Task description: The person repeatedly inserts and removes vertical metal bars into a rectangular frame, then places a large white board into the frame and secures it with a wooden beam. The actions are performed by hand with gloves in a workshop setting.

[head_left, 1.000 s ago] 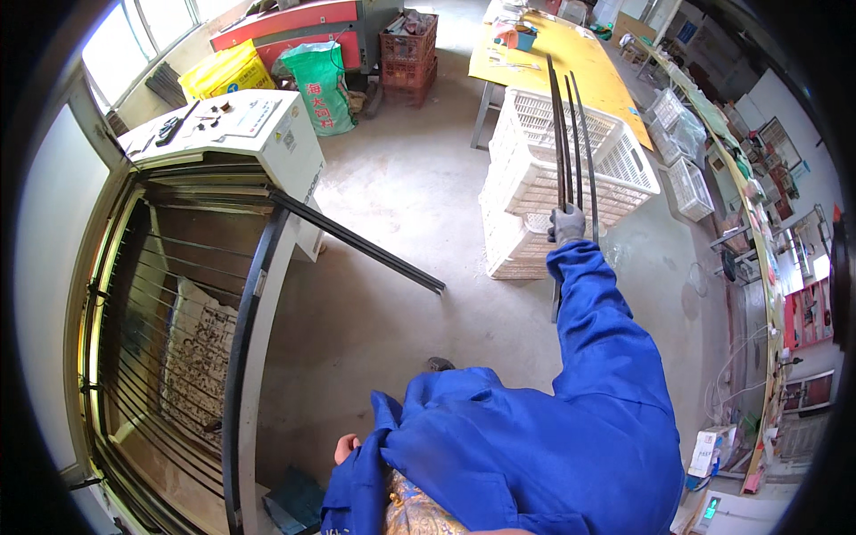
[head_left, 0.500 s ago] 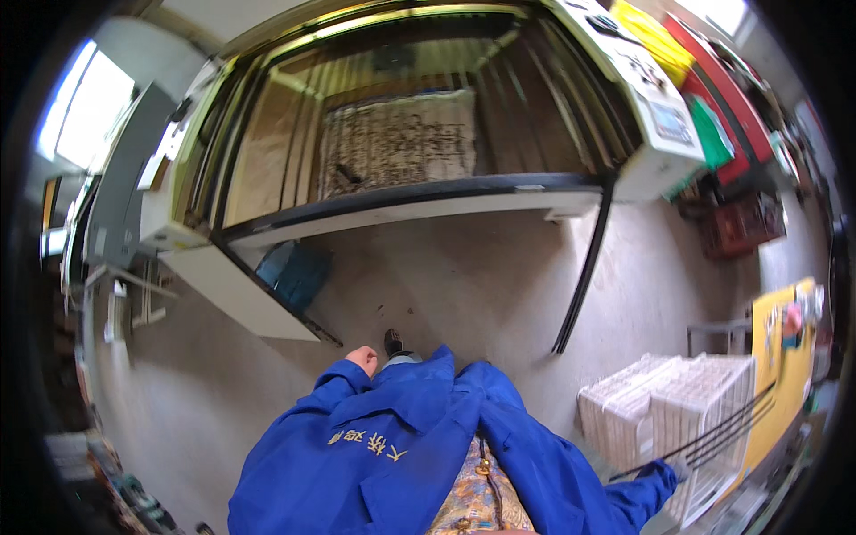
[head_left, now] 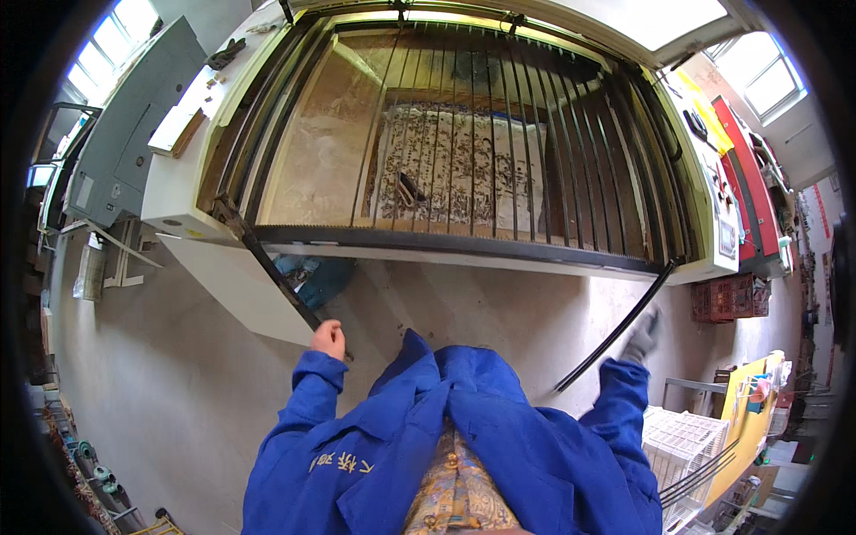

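Note:
A large pale machine (head_left: 178,201) stands in front of me, with several thin dark bars (head_left: 495,160) running across its open bay. Beneath the bars lies a whitish panel with dark speckles (head_left: 446,183). From its front corners, a left black arm (head_left: 272,272) and a right black arm (head_left: 615,334) slope toward me. My bare left hand (head_left: 328,339) is closed, overlapping the left arm's lower end; whether it grips that arm is unclear. My right hand (head_left: 642,337), dark-gloved and smeared by motion, reaches forward just right of the right arm.
At lower right, a white plastic crate (head_left: 682,437) stands beside a yellow board (head_left: 744,392), with thin dark rods (head_left: 704,473) across them. A dark red crate (head_left: 731,297) sits farther back. A blue bag (head_left: 316,281) lies under the machine's front; a grey cabinet (head_left: 134,125) stands at left.
I am closer to the machine. My right hand has swung forward from beside the white crate to the right black arm. My left hand has moved up to the left black arm's end.

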`<move>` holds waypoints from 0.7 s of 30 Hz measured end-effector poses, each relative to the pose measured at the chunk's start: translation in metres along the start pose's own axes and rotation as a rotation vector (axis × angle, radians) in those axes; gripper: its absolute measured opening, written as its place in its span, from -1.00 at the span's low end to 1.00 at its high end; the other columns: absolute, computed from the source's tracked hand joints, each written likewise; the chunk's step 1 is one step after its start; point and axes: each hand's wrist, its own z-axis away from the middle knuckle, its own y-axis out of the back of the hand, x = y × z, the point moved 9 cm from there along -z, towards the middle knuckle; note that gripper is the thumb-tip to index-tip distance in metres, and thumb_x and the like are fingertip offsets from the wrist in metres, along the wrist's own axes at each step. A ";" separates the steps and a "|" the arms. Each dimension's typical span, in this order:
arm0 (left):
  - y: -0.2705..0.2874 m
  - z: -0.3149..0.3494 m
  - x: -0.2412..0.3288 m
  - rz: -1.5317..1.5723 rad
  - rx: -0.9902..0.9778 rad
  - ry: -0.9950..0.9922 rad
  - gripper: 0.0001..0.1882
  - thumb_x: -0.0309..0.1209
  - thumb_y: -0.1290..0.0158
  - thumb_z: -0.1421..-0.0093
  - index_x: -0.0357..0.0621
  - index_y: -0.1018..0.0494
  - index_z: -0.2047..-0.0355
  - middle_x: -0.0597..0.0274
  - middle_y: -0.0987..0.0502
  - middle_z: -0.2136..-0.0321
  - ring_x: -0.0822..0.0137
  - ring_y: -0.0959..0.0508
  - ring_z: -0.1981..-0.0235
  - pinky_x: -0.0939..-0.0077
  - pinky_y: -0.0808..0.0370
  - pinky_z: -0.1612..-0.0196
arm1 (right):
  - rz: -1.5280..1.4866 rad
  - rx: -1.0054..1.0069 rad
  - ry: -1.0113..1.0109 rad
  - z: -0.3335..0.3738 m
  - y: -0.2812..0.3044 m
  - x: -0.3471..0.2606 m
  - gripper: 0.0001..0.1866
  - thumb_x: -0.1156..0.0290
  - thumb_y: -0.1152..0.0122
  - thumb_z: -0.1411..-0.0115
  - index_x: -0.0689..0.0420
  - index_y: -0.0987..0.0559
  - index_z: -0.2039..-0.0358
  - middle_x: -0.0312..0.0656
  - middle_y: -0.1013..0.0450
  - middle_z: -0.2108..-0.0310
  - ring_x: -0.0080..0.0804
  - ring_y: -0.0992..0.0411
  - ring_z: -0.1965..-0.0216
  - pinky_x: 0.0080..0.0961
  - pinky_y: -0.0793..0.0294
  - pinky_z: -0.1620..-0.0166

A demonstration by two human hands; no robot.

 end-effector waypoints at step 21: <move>0.002 -0.307 0.005 -0.505 0.050 0.023 -0.63 -0.48 -0.04 -0.11 -0.25 -0.43 0.04 -0.09 -0.38 -0.08 -0.07 -0.36 -0.12 0.07 -0.25 -0.19 | 0.751 -1.002 0.466 0.090 -0.930 -0.183 -0.31 0.27 -0.02 -0.21 0.08 -0.12 -0.34 0.02 0.02 -0.38 -0.02 0.06 -0.38 -0.29 0.08 -0.39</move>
